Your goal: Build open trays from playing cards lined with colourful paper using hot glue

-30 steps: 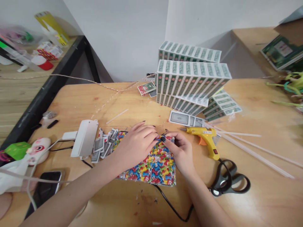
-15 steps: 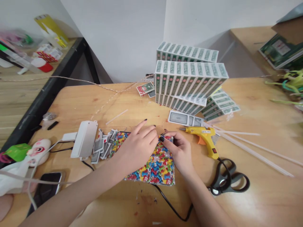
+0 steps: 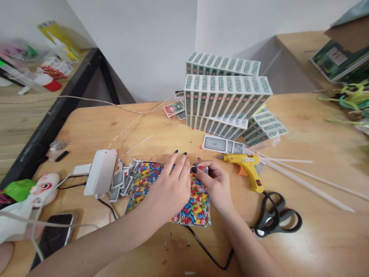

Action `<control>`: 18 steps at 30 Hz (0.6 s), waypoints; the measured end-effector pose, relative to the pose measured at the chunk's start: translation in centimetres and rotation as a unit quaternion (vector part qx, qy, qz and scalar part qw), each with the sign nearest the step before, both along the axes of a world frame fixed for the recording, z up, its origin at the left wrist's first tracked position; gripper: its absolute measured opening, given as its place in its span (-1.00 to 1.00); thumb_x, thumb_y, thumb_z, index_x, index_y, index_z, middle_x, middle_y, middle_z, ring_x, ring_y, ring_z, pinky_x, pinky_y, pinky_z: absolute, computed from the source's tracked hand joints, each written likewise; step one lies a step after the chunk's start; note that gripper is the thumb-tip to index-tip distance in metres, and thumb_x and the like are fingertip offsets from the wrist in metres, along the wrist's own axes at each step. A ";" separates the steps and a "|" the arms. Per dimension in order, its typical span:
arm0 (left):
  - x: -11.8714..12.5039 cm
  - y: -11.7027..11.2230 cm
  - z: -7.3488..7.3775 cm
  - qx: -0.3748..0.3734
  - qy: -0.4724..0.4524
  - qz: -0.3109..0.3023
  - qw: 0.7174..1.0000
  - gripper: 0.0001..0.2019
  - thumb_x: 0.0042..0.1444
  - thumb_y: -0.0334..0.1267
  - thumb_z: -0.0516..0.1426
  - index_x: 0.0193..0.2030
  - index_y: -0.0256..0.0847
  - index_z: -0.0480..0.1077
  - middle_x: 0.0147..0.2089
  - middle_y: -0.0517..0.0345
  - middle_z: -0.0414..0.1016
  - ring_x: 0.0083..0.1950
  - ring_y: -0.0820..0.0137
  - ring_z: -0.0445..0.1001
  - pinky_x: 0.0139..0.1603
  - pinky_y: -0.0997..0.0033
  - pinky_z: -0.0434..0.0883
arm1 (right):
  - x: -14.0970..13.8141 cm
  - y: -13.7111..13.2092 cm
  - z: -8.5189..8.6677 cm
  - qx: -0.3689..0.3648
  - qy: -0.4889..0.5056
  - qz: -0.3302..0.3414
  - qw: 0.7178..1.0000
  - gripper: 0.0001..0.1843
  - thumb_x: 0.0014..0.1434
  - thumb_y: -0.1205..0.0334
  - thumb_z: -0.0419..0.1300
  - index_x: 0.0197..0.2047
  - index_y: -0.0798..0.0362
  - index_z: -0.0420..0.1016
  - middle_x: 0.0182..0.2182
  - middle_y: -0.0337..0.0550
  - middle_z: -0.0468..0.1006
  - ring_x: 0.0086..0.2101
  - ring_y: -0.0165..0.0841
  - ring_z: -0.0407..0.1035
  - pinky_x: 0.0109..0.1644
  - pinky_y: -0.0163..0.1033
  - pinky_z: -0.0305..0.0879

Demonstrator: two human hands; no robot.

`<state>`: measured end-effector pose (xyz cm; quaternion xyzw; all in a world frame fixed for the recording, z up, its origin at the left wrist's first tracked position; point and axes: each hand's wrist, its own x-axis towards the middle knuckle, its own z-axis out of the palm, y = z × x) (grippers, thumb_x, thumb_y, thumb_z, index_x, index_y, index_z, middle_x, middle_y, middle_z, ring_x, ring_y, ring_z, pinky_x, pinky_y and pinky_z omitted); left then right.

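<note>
A flat panel (image 3: 197, 206) covered in a multicoloured pattern of red, blue, yellow and green lies on the table in front of me; a seam runs down it. Across its middle rests my left hand (image 3: 174, 186), palm down and fingers stretched toward the far edge. My right hand (image 3: 216, 181) grips the panel's far right edge, thumb on top and the other fingers curled behind. What the left palm covers is hidden. Just right of that hand lies a yellow glue gun (image 3: 248, 165). Loose cut playing cards (image 3: 122, 181) lie by the panel's left side.
Stacked green-and-white card boxes (image 3: 225, 96) stand at the back. Black scissors (image 3: 273, 219) and long glue sticks (image 3: 302, 186) are on the right. A white power adapter (image 3: 100, 173), a phone (image 3: 54, 238) and cables are on the left. A black cord (image 3: 204, 246) crosses in front.
My left hand has flattened, with its fingers closer together, and more of the panel's left part shows. The right hand keeps its grip at the far edge. The view has shifted slightly.
</note>
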<state>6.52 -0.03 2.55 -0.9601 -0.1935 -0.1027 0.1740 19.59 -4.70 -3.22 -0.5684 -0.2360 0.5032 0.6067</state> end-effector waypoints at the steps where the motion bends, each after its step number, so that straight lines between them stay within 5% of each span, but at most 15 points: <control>1: 0.0 0.0 0.0 0.001 0.000 0.001 1.000 -0.72 0.16 -0.50 -0.05 -0.23 -0.54 0.49 -0.09 -0.28 0.55 0.01 0.11 0.50 0.09 0.02 0.43 | 0.0 0.0 0.0 0.000 0.000 0.000 1.000 -0.83 -0.10 0.23 0.33 -0.38 0.02 0.48 -0.45 -0.28 0.50 -0.43 -0.40 0.31 -0.28 -0.25 0.25; 18: 0.6 0.9 1.0 0.040 0.075 -0.059 0.995 -0.71 0.10 -0.52 -0.03 -0.22 -0.58 0.50 -0.11 -0.34 0.54 -0.05 0.09 0.53 0.11 0.05 0.40 | 0.0 0.1 0.1 0.008 -0.003 -0.002 1.000 -0.85 -0.11 0.25 0.32 -0.40 0.01 0.48 -0.47 -0.29 0.49 -0.43 -0.40 0.32 -0.28 -0.25 0.26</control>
